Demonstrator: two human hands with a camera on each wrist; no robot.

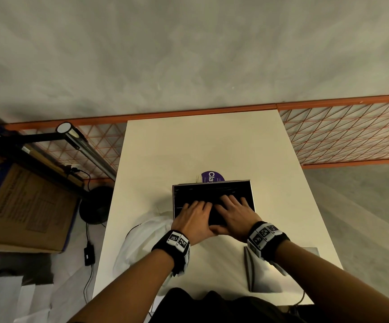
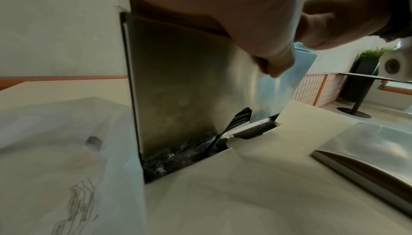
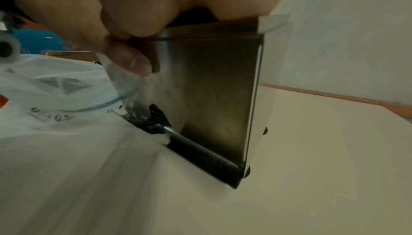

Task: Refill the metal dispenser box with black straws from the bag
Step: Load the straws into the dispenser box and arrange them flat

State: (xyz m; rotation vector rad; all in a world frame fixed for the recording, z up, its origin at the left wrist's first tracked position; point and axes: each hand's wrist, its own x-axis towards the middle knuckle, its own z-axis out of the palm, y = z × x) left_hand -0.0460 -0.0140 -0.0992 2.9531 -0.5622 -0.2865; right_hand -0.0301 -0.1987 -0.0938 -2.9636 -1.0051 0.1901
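Both hands, left hand and right hand, press flat on black straws inside the metal dispenser box; push hard and straws could buckle or jam.

Purple round label: "Cla" (the rest hidden behind the box)
Cardboard box: "IDEN" (white letters on a blue band)
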